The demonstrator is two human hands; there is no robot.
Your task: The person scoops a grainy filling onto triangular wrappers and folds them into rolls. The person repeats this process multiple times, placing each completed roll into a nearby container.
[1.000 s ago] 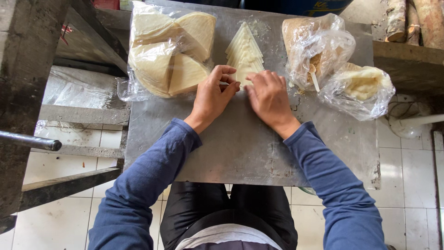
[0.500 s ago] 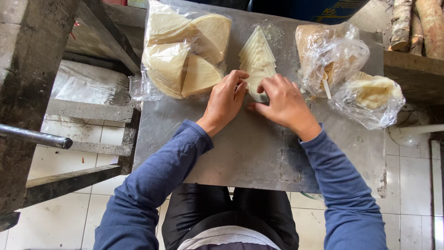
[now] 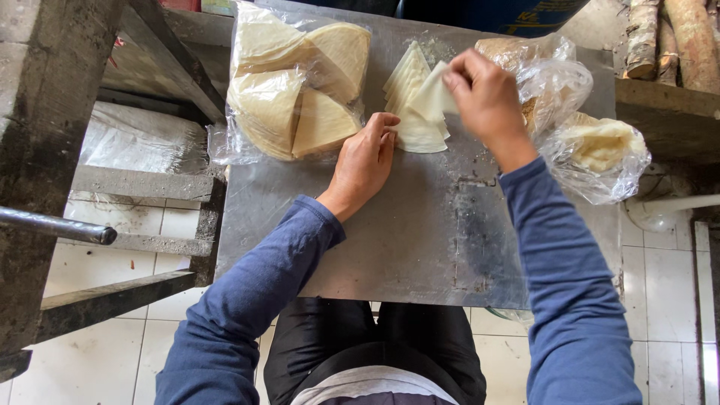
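A small stack of pale wedge-shaped dough sheets (image 3: 409, 105) lies at the far middle of the metal table (image 3: 390, 232). My left hand (image 3: 365, 161) rests flat on the table, its fingertips touching the stack's left lower edge. My right hand (image 3: 484, 94) is raised just right of the stack, and pinches one thin dough sheet (image 3: 433, 96) that it has lifted off it. Both sleeves are blue.
A clear plastic bag of larger wedge sheets (image 3: 296, 86) lies at the far left of the table. Two plastic bags (image 3: 592, 142) with pale filling sit at the far right. A dark metal frame (image 3: 67, 150) stands left, logs (image 3: 667, 37) at the top right, white floor tiles below.
My right hand has lifted up and to the right with one sheet peeled from the stack. My left hand has slid down to the stack's left edge.
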